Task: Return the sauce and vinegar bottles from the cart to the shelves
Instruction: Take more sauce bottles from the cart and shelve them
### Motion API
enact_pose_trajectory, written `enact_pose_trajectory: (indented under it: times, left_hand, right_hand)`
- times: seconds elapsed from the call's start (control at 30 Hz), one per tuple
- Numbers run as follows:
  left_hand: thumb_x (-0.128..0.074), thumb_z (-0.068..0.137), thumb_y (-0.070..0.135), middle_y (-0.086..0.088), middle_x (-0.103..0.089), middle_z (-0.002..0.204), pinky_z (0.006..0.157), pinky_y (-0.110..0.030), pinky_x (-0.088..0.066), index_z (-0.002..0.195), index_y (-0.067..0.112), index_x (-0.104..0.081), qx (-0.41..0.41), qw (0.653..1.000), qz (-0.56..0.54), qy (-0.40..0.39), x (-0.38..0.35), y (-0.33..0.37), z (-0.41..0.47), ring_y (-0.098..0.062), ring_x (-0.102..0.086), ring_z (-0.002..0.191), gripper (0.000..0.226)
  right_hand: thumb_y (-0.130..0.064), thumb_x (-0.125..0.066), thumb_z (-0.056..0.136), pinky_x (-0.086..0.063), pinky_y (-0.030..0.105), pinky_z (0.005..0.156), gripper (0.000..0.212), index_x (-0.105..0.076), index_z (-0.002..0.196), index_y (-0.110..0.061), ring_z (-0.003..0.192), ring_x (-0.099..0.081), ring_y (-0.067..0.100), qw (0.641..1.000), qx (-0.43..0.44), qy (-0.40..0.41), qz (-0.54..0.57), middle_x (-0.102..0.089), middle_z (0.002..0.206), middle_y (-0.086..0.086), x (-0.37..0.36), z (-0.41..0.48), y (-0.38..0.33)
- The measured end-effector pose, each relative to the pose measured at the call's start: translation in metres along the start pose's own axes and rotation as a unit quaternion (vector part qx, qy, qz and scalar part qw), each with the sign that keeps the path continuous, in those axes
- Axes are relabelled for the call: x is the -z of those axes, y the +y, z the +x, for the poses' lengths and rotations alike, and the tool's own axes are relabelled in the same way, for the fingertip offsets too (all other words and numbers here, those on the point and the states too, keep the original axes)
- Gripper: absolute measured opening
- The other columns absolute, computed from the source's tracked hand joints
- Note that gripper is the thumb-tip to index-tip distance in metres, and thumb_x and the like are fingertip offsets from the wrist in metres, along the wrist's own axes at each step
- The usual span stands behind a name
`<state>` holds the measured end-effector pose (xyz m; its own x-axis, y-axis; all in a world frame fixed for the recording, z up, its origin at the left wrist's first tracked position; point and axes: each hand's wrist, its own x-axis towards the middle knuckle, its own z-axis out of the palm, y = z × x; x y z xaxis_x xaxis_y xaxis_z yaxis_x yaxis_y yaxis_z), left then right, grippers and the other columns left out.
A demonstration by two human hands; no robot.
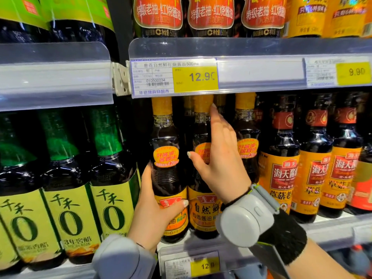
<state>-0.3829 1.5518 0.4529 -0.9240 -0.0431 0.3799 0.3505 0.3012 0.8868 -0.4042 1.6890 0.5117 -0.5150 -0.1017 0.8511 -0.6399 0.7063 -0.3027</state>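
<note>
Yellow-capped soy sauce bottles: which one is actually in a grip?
The leftmost yellow-capped bottle: the left hand wraps its label. The right hand only touches the middle bottle with straight fingers.

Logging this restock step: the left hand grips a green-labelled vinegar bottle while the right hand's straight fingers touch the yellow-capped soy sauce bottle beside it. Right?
No. The head view shows the left hand gripping a yellow-capped soy sauce bottle, not a vinegar bottle; the green-labelled vinegar bottles stand to its left. The right hand does touch the neighbouring yellow-capped bottle with straight fingers.
</note>
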Motion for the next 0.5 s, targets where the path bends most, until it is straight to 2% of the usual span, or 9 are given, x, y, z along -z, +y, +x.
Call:
enact_pose_trajectory:
  times: [0.1,0.2,0.37,0.5]
  left_hand:
    - [-0.074,0.069,0.005,0.008,-0.050,0.131,0.100,-0.036,-0.040,0.115,0.060,-0.017,-0.003,1.000,-0.001,-0.006,0.0005,-0.0029,-0.0009,-0.015,-0.050,0.119,0.091]
    - [-0.074,0.069,0.008,0.008,-0.048,0.132,0.101,-0.036,-0.039,0.120,0.056,-0.016,-0.014,1.000,-0.003,-0.009,-0.0002,-0.0039,-0.0010,-0.015,-0.049,0.120,0.091]
    - [-0.075,0.068,0.014,0.008,-0.045,0.137,0.105,-0.048,-0.038,0.124,0.058,-0.012,-0.017,1.000,0.011,-0.003,-0.0010,-0.0058,-0.0035,-0.017,-0.046,0.124,0.095]
    - [-0.076,0.068,0.015,0.008,-0.045,0.137,0.105,-0.049,-0.038,0.127,0.057,-0.013,-0.012,1.000,0.012,0.002,-0.0018,-0.0054,-0.0036,-0.018,-0.046,0.125,0.096]
  right_hand:
    - [-0.017,-0.058,0.075,-0.013,0.016,0.101,0.080,-0.016,0.141,0.000,0.123,-0.021,0.019,0.999,0.005,0.031,-0.007,-0.035,0.140,0.021,-0.0054,-0.0012,0.0020]
    - [-0.016,-0.057,0.075,-0.012,0.014,0.100,0.078,-0.017,0.141,-0.001,0.122,-0.022,0.018,1.000,0.002,0.029,0.011,-0.035,0.141,0.020,-0.0043,-0.0010,0.0041]
    - [-0.017,-0.057,0.076,-0.011,0.013,0.101,0.078,-0.016,0.141,-0.004,0.124,-0.020,0.016,0.999,-0.003,0.020,0.025,-0.033,0.143,0.018,-0.0025,-0.0008,0.0060]
    - [-0.018,-0.059,0.076,-0.009,0.011,0.102,0.081,-0.014,0.142,-0.006,0.128,-0.018,0.016,1.000,-0.008,0.010,0.027,-0.031,0.145,0.017,-0.0014,-0.0007,0.0054]
